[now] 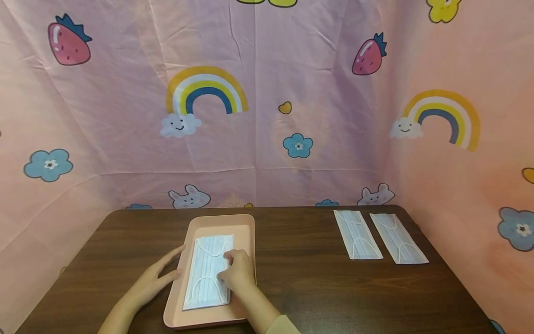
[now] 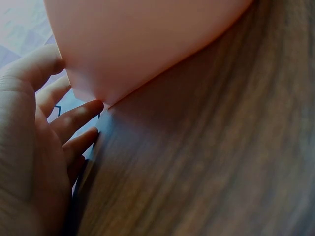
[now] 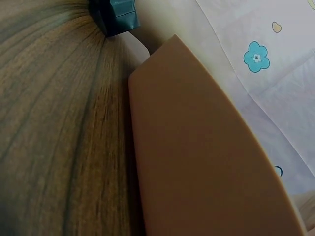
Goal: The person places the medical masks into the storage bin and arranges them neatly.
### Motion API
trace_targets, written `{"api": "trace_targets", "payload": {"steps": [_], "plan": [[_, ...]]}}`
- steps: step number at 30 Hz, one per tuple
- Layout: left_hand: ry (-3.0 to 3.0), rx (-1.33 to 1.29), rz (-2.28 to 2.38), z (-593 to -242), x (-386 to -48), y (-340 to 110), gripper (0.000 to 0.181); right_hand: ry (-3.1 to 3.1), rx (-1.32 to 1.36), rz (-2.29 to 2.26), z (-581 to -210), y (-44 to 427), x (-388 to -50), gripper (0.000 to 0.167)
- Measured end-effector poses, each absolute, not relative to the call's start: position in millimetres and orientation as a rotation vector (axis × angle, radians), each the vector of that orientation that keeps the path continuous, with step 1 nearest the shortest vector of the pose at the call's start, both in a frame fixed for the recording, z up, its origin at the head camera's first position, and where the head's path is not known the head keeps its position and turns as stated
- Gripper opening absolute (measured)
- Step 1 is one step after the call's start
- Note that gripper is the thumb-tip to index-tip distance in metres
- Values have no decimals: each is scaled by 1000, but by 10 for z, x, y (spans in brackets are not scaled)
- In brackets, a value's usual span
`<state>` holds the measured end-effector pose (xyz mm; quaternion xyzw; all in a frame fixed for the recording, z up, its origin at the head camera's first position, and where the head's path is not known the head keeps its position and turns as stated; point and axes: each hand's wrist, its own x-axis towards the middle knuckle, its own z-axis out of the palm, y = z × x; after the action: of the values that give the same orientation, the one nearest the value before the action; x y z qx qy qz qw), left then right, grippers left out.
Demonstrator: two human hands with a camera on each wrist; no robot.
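Observation:
A pale blue face mask with white ear loops lies flat in a long pink tray; whether others lie under it I cannot tell. My left hand touches the tray's left rim with its fingers extended and apart. In the left wrist view, this hand has fingertips against the tray's outer wall. Over the tray's right side, my right hand rests its thumb and bent fingers, spread apart, on the mask's right edge. The right wrist view shows the tray's side; the fingers are hidden there.
Two more face masks lie side by side at the back right of the brown table. Patterned cloth hangs behind and beside the table. A dark teal object shows at the top of the right wrist view.

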<state>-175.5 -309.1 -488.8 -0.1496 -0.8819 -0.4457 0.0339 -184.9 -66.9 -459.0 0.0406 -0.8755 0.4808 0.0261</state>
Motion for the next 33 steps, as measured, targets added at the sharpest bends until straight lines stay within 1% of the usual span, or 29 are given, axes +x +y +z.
{"api": "trace_targets", "payload": {"steps": [7,12,20,27,33], "plan": [[-2714,-458,-1352,-4892,-1760,-3084,58,-2738,120,1486,-4562,-655,-1846,47],[-2721,-454,-1333,-4886,-1764,-3082,58,-2717,140,1572,-4535,-624,-1836,46],[-2721,-442,-1349,-4883,-1730,-3083,59,-2588,285,1758,-4478,-522,-1781,36],[-2717,-440,-1339,-4890,-1736,-3075,58,-2421,442,1952,-4392,-416,-1716,31],[-2715,-435,-1348,-4890,-1745,-3078,58,-2314,545,2019,-4325,-294,-1699,28]]}}
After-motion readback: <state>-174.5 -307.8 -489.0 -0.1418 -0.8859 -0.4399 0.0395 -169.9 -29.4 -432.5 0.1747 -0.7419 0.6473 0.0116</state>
